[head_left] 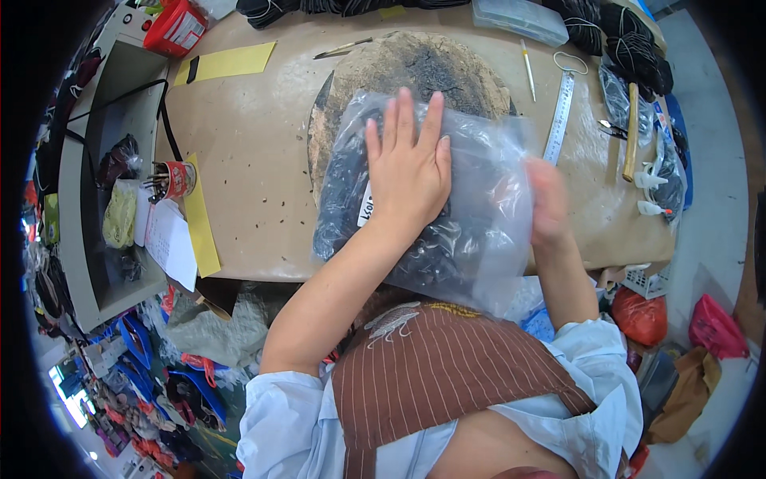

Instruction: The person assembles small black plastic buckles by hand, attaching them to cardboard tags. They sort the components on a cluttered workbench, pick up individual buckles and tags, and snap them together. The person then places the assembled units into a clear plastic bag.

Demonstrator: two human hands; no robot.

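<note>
A clear plastic bag (pixel 479 231) with black contents and a white label lies over the front part of a round, worn wooden block (pixel 375 68). Pressed flat on the bag is my left hand (pixel 411 168), its fingers stretched out and apart. My right hand (pixel 549 203) is at the bag's right edge, where the plastic looks loose and flat. Motion blurs its fingers, so I cannot tell whether they grip the plastic. What exactly the black contents are is hard to make out through the plastic.
Brown paper covers the table (pixel 255 184). On the right lie a steel ruler (pixel 560 116), a white pen (pixel 529 70) and a wooden-handled tool (pixel 631 132). A tin of thin tools (pixel 177 180) and a red tub (pixel 175 28) stand left. Black bundles (pixel 634 48) sit at the back right.
</note>
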